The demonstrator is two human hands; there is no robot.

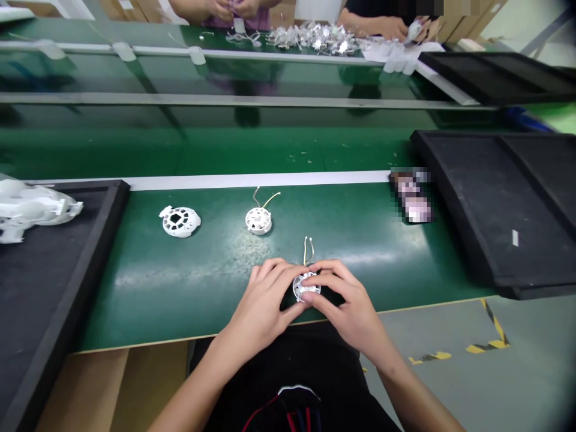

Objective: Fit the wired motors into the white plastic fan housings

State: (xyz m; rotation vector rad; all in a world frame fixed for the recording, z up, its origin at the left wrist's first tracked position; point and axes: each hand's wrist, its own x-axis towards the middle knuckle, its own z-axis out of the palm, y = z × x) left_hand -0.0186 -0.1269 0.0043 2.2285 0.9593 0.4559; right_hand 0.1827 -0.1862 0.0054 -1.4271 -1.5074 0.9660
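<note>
Near the front edge of the green table, a round white plastic housing with two thin wires (pixel 307 290) sits between my hands. My left hand (pixel 270 294) curls round its left side, thumb at the near rim. From the right, my right hand (pixel 344 300) grips it, with fingertips lying over its top face. The wires stand up from the far rim. Farther back lies a similar round white housing with wires (pixel 258 221), touched by neither hand. Left of that is a white slotted cover (pixel 180 222) with a small tab.
At left, a black tray (pixel 112 198) holds white plastic parts (pixel 36 207). A second black tray (pixel 495 210) stands at right, beside a phone-like object (pixel 411 198). Across the conveyor (pixel 202 147), two people handle parts near a pile of shiny pieces (pixel 315 37).
</note>
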